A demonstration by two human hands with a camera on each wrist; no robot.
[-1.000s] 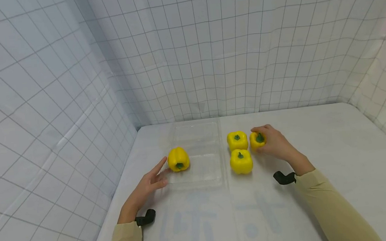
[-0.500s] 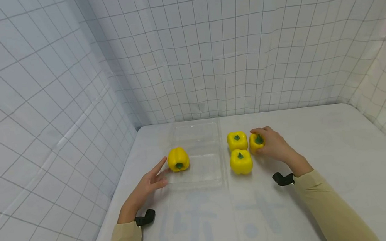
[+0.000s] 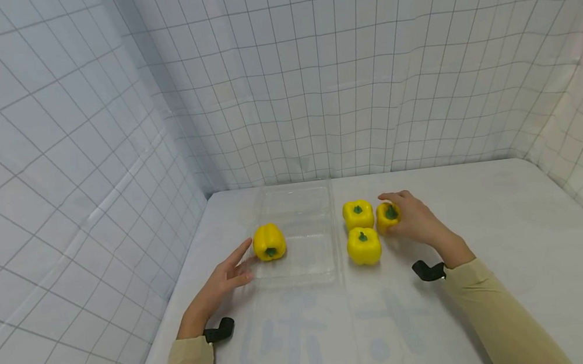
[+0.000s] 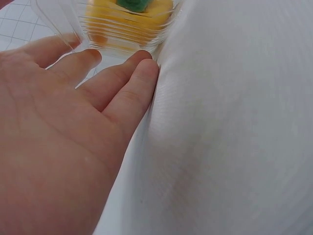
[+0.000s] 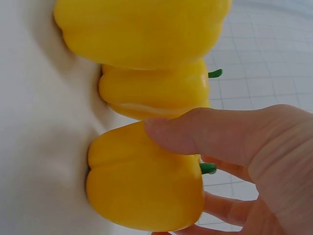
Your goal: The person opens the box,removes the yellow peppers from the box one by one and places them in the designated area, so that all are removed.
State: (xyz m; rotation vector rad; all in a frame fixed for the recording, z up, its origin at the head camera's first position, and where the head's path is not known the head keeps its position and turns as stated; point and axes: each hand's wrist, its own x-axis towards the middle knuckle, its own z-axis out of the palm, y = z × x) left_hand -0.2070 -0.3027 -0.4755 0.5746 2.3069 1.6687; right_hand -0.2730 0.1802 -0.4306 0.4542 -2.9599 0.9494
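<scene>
My right hand point(image 3: 412, 218) is curled round a yellow bell pepper point(image 3: 387, 218) standing stem-up on the table. In the right wrist view, the thumb lies along this pepper's side point(image 5: 146, 181) and the other fingers reach behind it. Two more yellow bell peppers, a rear one point(image 3: 358, 215) and a nearer one point(image 3: 364, 246), stand just left of it. My left hand point(image 3: 222, 281) has its fingers extended at the left side of a clear plastic clamshell box point(image 3: 311, 277), fingertips touching or very near its ribbed wall. Inside the box's left part lies another yellow bell pepper point(image 3: 269, 241), stem toward me.
The box's clear lid point(image 3: 295, 200) lies folded back behind its base. A white cover with faint blue marks point(image 3: 301, 336) spreads over the table point(image 3: 498, 244). Gridded white curtains point(image 3: 345, 83) enclose the back and both sides.
My right hand and its pepper have shifted slightly left, closer to the two standing peppers. The left hand and the box have stayed put.
</scene>
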